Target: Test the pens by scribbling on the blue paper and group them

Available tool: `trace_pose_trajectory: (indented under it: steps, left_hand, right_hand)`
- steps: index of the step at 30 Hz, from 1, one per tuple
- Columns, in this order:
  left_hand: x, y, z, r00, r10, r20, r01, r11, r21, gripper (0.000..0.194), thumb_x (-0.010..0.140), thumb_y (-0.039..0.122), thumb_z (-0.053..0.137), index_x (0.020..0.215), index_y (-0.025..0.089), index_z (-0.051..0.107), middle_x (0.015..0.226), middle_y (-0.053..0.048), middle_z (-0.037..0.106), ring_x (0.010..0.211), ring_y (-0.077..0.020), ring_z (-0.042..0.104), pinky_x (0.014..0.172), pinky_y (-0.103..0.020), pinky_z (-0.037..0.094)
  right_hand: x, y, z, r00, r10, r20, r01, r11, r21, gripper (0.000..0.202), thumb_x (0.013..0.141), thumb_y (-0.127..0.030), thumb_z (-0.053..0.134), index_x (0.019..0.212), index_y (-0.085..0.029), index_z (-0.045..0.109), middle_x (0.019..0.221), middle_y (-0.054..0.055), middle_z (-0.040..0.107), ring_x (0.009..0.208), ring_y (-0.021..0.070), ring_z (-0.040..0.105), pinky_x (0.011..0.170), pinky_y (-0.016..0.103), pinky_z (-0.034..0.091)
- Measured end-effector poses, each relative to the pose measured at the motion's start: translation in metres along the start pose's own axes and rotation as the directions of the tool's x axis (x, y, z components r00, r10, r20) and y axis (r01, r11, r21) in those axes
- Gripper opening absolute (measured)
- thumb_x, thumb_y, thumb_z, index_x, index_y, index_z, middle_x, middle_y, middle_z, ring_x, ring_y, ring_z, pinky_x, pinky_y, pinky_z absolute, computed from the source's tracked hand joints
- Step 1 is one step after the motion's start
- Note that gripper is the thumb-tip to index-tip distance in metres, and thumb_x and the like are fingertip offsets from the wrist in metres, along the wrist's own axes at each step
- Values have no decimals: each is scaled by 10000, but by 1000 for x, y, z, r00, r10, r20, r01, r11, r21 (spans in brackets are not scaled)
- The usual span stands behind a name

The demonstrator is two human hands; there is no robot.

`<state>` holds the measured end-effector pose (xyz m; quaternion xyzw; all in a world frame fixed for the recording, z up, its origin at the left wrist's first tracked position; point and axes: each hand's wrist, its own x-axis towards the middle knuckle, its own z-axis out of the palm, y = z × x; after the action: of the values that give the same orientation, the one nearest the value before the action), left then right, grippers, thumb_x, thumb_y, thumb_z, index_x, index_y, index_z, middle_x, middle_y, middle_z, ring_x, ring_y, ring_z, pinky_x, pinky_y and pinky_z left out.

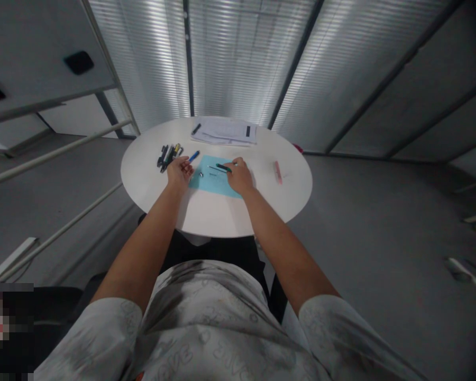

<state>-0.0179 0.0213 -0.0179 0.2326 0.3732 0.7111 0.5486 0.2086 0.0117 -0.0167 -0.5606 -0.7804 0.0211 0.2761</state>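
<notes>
While the right hand [240, 175] is closed around its right end: green pen [222, 168] is held over the blue sheet [211, 183], near the sheet's right side.
Pen axis: aligned mostly left to right; the free end is directed left and slightly away from the person. Which end is the writing tip cannot be told.
Thin rod [216, 169]: positioned just beside the pen, nearly parallel; whether it is gripped cannot be told.
Left hand [178, 172]: partly opened, fingers loosely curled; contact with the blue pen [194, 156] cannot be confirmed.
Small shiny piece [201, 174]: located on the sheet's left part.
</notes>
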Motion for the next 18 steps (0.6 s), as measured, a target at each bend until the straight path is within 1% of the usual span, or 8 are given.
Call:
trace_pose_trajectory:
  steps: [2,4,6,9,11,13,16,18]
  left_hand:
    - [-1,0,3,997,5,-74,-5,1000,2,203,677,323,769,796,222,639,614,-8,511,587,-154,531,631,-344,481]
    - [-3,0,5,995,3,-103,-4,1000,-8,169,679,280,760,784,218,644,609,-10,514,588,-151,530,615,-331,477]
    - [-4,-1,6,995,2,-99,-4,1000,-18,147,686,255,756,765,212,640,609,-12,515,581,-144,526,589,-312,464]
    - [-4,-1,5,997,16,-73,-17,1000,-11,164,705,278,770,752,208,630,618,-17,518,573,-143,523,566,-306,453]
    - [-3,-1,3,998,21,-64,-21,1000,0,185,709,301,782,753,208,627,626,-22,528,575,-148,521,577,-321,463]
    - [-3,-1,2,998,17,-66,-16,1000,5,195,708,310,787,757,210,627,633,-27,541,581,-150,521,600,-334,477]
    - [-2,-1,2,998,11,-69,-11,1000,2,198,698,305,791,754,213,625,635,-31,552,581,-149,510,595,-331,473]
    - [-3,0,2,998,18,-64,-18,1000,5,203,696,304,796,743,215,620,631,-31,548,576,-148,494,582,-325,462]
  right_hand:
    - [-1,0,1,997,-41,67,43,998,-38,407,954,-142,551,1280,-276,754,1305,121,612,1215,302,523,1057,461,467]
    - [-1,-1,0,992,-45,119,53,996,-65,389,969,-163,560,1273,-292,766,1291,117,650,1215,322,512,1044,487,463]
    - [-2,-1,0,990,-33,139,44,996,-74,379,980,-166,556,1265,-290,773,1278,116,670,1202,324,515,1027,487,462]
    - [-1,-2,-1,989,-39,144,49,996,-68,371,989,-158,550,1250,-284,782,1266,117,677,1184,308,520,1015,460,462]
    - [-1,-2,-1,989,-39,144,49,997,-67,374,991,-154,544,1252,-276,782,1244,120,678,1173,301,521,1009,447,464]
    - [-1,-2,-1,990,-44,135,53,997,-61,395,996,-155,539,1300,-277,760,1235,120,675,1166,294,524,1009,438,466]
    - [-1,-2,-2,985,-98,141,104,994,-37,435,995,-162,557,1371,-311,716,1251,106,666,1168,284,527,1019,432,467]
    - [-2,-3,-2,977,-134,166,141,989,-33,432,983,-161,588,1352,-338,727,1267,95,664,1175,283,529,1025,437,466]
